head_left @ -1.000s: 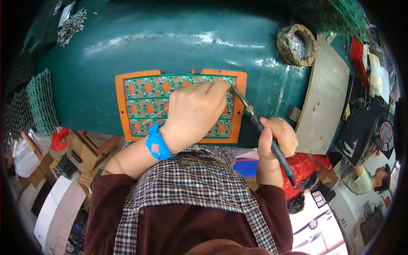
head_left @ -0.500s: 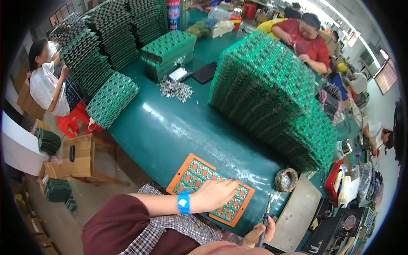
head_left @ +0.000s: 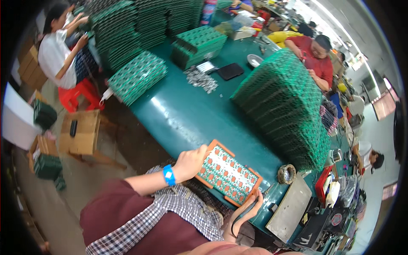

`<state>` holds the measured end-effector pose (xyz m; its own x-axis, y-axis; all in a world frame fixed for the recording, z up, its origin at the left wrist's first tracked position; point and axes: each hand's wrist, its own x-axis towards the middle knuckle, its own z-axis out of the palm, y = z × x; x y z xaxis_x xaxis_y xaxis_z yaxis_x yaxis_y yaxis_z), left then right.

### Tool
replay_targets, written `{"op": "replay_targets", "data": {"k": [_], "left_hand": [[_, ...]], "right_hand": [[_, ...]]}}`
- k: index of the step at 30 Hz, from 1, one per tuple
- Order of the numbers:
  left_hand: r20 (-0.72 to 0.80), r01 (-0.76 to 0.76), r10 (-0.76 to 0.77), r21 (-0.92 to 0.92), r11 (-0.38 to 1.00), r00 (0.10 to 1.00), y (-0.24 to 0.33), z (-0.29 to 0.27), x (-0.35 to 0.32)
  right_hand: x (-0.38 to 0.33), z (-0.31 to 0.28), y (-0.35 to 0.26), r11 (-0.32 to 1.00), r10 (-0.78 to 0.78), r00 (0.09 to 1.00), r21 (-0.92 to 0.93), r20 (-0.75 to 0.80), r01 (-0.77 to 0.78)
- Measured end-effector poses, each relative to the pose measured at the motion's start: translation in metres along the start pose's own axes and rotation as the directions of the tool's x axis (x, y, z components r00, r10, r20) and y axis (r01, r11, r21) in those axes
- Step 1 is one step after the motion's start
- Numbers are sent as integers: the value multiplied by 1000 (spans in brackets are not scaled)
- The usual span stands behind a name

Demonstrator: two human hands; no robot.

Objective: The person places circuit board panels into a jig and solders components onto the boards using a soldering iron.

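Your left hand point(head_left: 190, 162) grips the orange-framed board panel point(head_left: 227, 174) by its edge, right hand point(head_left: 255, 199) clutches the soldering iron point(head_left: 242, 214) — stiff, light, fragile, so hold the frame.

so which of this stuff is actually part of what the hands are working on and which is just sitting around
In hand:
- orange-framed green circuit board panel, left hand gripping its near-left edge
- dark slim tool with cord in right hand

Lying about:
- tall stack of green circuit boards
- coil of solder wire
- grey flat tray
- pile of small metal parts
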<state>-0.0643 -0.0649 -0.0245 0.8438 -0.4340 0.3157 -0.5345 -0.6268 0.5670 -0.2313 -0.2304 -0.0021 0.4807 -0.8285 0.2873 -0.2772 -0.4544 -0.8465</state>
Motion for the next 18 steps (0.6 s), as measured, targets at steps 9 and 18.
{"op": "replay_targets", "data": {"k": [9, 18], "left_hand": [[-4, -42, 42, -108, 993, 999, -4, 12, 24], [145, 111, -106, -21, 994, 984, 18, -9, 15]], "right_hand": [[-7, 12, -14, 989, 138, 989, 68, -56, -134], [-9, 2, 2, 997, 56, 995, 61, -81, -51]]}}
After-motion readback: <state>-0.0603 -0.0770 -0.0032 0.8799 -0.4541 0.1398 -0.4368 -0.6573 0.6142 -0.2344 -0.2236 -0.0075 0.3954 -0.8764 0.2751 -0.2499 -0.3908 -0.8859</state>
